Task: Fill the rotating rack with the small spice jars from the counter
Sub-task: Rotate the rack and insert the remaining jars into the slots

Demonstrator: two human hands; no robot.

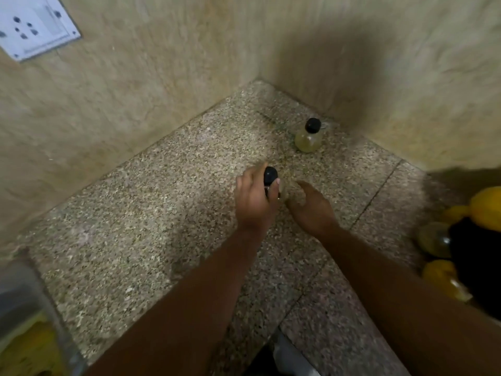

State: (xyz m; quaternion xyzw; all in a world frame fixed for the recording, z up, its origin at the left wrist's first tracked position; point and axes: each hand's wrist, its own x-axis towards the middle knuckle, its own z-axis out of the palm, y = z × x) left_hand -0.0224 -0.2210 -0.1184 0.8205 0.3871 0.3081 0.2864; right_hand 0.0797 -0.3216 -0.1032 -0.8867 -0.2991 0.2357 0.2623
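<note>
My left hand [254, 199] is shut on a small glass spice jar with a black cap [271, 175], near the middle of the speckled granite counter [162, 213]. Just right of it, my right hand [311, 207] hovers with fingers apart and holds nothing. A second small jar [309, 135] with a black cap and pale yellowish contents stands upright in the far corner, close to the wall. At the right edge the dark rotating rack [471, 256] shows in part, blurred, with yellow-filled jars [439, 278] in it.
Beige tiled walls meet in a corner behind the counter. A white socket plate [35, 25] is on the left wall. A clear container with yellow contents [29, 335] stands at the lower left. The counter's front edge runs along the bottom.
</note>
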